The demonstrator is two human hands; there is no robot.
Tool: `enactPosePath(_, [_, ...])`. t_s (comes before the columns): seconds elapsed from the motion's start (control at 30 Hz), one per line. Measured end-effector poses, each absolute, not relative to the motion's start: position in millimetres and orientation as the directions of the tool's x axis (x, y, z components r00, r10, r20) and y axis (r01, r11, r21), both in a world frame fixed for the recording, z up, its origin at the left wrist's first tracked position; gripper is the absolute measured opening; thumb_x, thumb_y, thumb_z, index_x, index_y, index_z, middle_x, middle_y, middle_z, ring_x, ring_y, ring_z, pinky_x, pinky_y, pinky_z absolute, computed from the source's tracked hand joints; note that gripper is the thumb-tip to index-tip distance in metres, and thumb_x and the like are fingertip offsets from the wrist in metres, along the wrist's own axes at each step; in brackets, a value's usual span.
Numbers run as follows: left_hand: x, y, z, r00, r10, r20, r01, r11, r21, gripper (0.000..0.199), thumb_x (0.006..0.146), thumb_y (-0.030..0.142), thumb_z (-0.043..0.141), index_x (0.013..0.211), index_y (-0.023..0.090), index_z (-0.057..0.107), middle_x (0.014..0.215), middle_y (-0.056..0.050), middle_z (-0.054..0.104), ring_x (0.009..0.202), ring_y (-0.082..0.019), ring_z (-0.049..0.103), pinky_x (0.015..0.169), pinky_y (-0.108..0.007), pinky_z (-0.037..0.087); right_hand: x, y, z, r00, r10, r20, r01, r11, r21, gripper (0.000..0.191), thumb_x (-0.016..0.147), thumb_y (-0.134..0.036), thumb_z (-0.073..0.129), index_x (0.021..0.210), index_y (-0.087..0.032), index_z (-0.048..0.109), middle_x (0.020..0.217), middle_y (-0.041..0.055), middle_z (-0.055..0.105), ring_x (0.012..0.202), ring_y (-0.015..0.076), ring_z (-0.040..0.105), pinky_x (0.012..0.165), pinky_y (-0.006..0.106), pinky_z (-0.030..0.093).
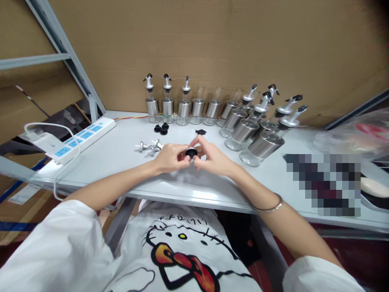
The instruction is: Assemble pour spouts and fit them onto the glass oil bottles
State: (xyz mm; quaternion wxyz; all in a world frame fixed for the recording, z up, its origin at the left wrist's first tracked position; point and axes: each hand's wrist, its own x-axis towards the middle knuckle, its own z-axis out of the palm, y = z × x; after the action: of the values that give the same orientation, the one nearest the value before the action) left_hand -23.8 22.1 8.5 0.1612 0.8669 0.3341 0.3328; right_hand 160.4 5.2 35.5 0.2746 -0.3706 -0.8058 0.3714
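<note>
Grey table [121, 158] noted against cardboard backdrop. Left hand [170, 158] and right hand [212, 159] brought together at table centre, fingertips of both pinched on black cap [191, 153], held just above table. Judged: cap best kept level and gripped evenly by rim while worked. Metal spouts [150, 147] lying just left of hands; spare caps [161, 129] beyond. Bottles [212, 111] ranged along rear, more clustered at right. Power strip [82, 138] at far left.
</note>
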Motion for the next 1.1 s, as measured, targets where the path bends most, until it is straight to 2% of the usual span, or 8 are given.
enactPosePath(0.2, [-23.8, 23.8, 2.2, 0.529, 0.67, 0.521, 0.483, -0.743, 0.464, 0.017, 0.074, 0.033, 0.044, 0.067, 0.018, 0.048, 0.057, 0.003, 0.048, 0.05, -0.01, 0.043, 0.051, -0.021, 0.034, 162.8, 8.4, 33.0, -0.574, 0.759, 0.306, 0.367, 0.573, -0.733, 0.028, 0.072, -0.02, 0.056, 0.096, -0.022, 0.041, 0.067, -0.0043, 0.062, 0.062, 0.0137, 0.061, 0.064, 0.027, 0.047])
enactPosePath(0.33, [-25.7, 25.9, 0.8, 0.515, 0.625, 0.587, 0.428, -0.781, 0.455, 0.021, 0.082, 0.033, 0.04, 0.082, 0.017, 0.054, 0.072, 0.0, 0.055, 0.056, -0.011, 0.049, 0.056, -0.023, 0.04, 165.7, 8.5, 37.9, -0.559, 0.759, 0.332, 0.374, 0.589, -0.716, 0.027, 0.078, -0.031, 0.062, 0.094, -0.022, 0.042, 0.071, -0.0023, 0.063, 0.063, 0.0145, 0.063, 0.058, 0.024, 0.046])
enactPosePath(0.47, [-27.0, 28.0, 0.9, 0.499, 0.628, 0.597, 0.375, -0.778, 0.504, 0.023, 0.086, 0.033, 0.043, 0.101, 0.018, 0.051, 0.091, -0.003, 0.055, 0.059, -0.008, 0.053, 0.058, -0.022, 0.044, 170.9, 13.6, 40.9, -0.522, 0.73, 0.442, 0.432, 0.673, -0.6, 0.028, 0.081, -0.044, 0.064, 0.088, -0.021, 0.049, 0.088, 0.0042, 0.066, 0.066, 0.0146, 0.064, 0.057, 0.024, 0.046])
enactPosePath(0.6, [-26.4, 28.6, -2.2, 0.483, 0.669, 0.566, 0.331, -0.737, 0.589, 0.027, 0.086, 0.034, 0.049, 0.108, 0.02, 0.042, 0.1, -0.004, 0.051, 0.06, -0.006, 0.056, 0.055, -0.02, 0.045, 174.6, 18.6, 40.9, -0.504, 0.679, 0.534, 0.458, 0.734, -0.501, 0.025, 0.083, -0.044, 0.062, 0.081, -0.021, 0.054, 0.083, 0.004, 0.067, 0.066, 0.0154, 0.061, 0.067, 0.028, 0.048])
enactPosePath(0.7, [-26.8, 30.1, -5.7, 0.479, 0.658, 0.581, 0.27, -0.74, 0.616, 0.032, 0.086, 0.034, 0.053, 0.112, 0.022, 0.038, 0.105, -0.004, 0.051, 0.06, -0.005, 0.055, 0.056, -0.02, 0.048, 175.8, 19.0, 41.6, -0.512, 0.674, 0.533, 0.438, 0.738, -0.513, 0.021, 0.084, -0.041, 0.062, 0.079, -0.021, 0.056, 0.081, 0.0041, 0.068, 0.072, 0.0178, 0.063, 0.072, 0.03, 0.049])
enactPosePath(0.8, [-27.9, 32.1, -7.0, 0.503, 0.602, 0.62, 0.211, -0.781, 0.587, 0.036, 0.087, 0.035, 0.057, 0.115, 0.023, 0.039, 0.11, -0.005, 0.05, 0.063, -0.005, 0.056, 0.059, -0.02, 0.05, 176.7, 18.4, 42.6, -0.517, 0.684, 0.515, 0.447, 0.729, -0.519, 0.015, 0.083, -0.037, 0.062, 0.081, -0.022, 0.059, 0.078, 0.0035, 0.068, 0.072, 0.0187, 0.064, 0.071, 0.03, 0.048])
enactPosePath(0.93, [-28.8, 33.3, -6.2, 0.508, 0.609, 0.61, 0.22, -0.776, 0.591, 0.034, 0.088, 0.037, 0.058, 0.115, 0.024, 0.043, 0.106, -0.004, 0.052, 0.063, -0.006, 0.057, 0.063, -0.022, 0.051, 177.8, 18.4, 41.8, -0.539, 0.678, 0.5, 0.449, 0.733, -0.511, 0.01, 0.084, -0.031, 0.062, 0.083, -0.021, 0.061, 0.075, 0.0028, 0.068, 0.074, 0.0187, 0.065, 0.071, 0.028, 0.048])
enactPosePath(1.1, [-28.0, 34.3, -6.9, 0.485, 0.644, 0.592, 0.212, -0.743, 0.635, 0.033, 0.086, 0.039, 0.059, 0.11, 0.022, 0.044, 0.102, -0.003, 0.054, 0.063, -0.006, 0.058, 0.063, -0.023, 0.052, 177.7, 19.4, 41.2, -0.562, 0.657, 0.502, 0.418, 0.75, -0.513, 0.009, 0.085, -0.027, 0.061, 0.09, -0.02, 0.064, 0.086, 0.0044, 0.071, 0.078, 0.0181, 0.066, 0.073, 0.029, 0.049])
